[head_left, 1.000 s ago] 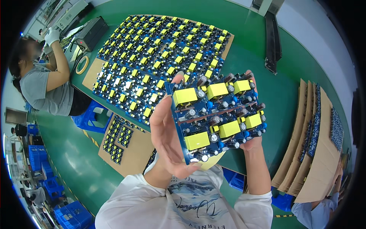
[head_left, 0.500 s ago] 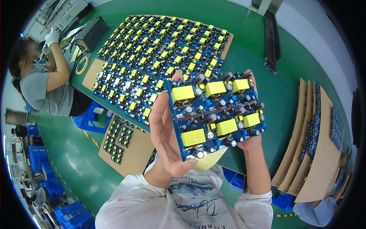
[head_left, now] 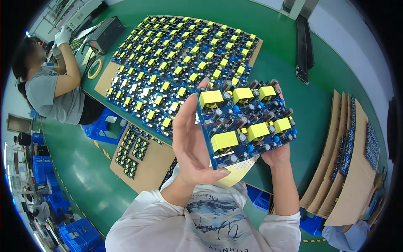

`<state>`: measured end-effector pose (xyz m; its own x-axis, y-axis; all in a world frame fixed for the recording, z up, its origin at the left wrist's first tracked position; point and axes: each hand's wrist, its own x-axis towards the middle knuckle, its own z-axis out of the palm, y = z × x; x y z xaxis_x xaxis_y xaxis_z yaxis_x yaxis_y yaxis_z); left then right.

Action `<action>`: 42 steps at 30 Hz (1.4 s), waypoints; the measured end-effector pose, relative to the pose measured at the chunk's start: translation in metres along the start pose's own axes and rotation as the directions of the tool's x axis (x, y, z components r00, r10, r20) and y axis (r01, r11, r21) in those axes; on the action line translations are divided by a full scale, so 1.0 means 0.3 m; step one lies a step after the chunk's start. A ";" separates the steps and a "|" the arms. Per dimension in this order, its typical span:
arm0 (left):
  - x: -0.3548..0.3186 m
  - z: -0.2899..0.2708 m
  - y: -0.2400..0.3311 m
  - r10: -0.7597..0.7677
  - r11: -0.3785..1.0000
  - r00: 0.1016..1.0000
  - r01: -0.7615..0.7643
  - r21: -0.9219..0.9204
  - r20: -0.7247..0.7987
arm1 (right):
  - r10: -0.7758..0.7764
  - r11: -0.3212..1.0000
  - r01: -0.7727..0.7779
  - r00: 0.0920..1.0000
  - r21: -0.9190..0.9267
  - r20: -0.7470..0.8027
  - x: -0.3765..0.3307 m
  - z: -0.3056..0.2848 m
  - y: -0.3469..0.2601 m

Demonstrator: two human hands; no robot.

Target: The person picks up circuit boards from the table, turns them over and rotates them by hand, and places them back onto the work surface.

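A blue circuit board panel [head_left: 247, 122] is held up in front of my chest, tilted, its component side facing me. It carries several yellow block-shaped parts, dark and silver capacitors and small blue discs. My left hand [head_left: 187, 138] grips its left edge, thumb at the lower corner and fingers at the upper one. My right hand [head_left: 277, 156] supports the right side; most of its fingers are hidden behind the panel. Below the panel, a pale yellow sheet [head_left: 233, 175] shows in front of my shirt. Many similar circuit boards [head_left: 168, 63] lie in rows on cardboard beyond my hands.
The green table [head_left: 277, 54] stretches beneath the boards. Upright cardboard sheets with more boards [head_left: 352, 168] stand at the right. Lower left, smaller boards [head_left: 133, 151] lie on cardboard near a blue stool [head_left: 105, 128]. A gloved co-worker [head_left: 54, 92] sits at the far left beside a tape roll [head_left: 95, 69].
The panel has shifted slightly right and its tilt has changed a little, with both hands still holding it. The view has also moved slightly.
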<state>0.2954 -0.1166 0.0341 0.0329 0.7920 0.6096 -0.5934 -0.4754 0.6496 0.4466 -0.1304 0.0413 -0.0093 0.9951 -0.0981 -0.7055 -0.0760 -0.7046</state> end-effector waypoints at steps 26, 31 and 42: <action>-0.020 0.015 -0.048 -0.630 0.747 0.770 0.566 -0.349 -0.103 | -0.107 0.905 0.084 0.994 0.418 0.033 0.050 -0.103 -0.004; -0.037 0.010 -0.057 -0.715 0.331 0.651 0.636 -0.697 0.254 | -0.242 0.944 0.092 0.846 0.317 0.475 0.083 -0.098 0.001; 0.003 0.033 -0.002 -0.605 0.282 0.781 0.392 -0.876 0.155 | -0.166 0.982 0.177 0.974 -0.060 0.152 0.033 -0.024 -0.019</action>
<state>0.3038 -0.1194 0.0389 0.5091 0.8470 0.1532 -0.8588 0.5118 0.0246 0.4556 -0.1205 0.0392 0.0003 0.9917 0.1286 -0.6523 0.0977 -0.7517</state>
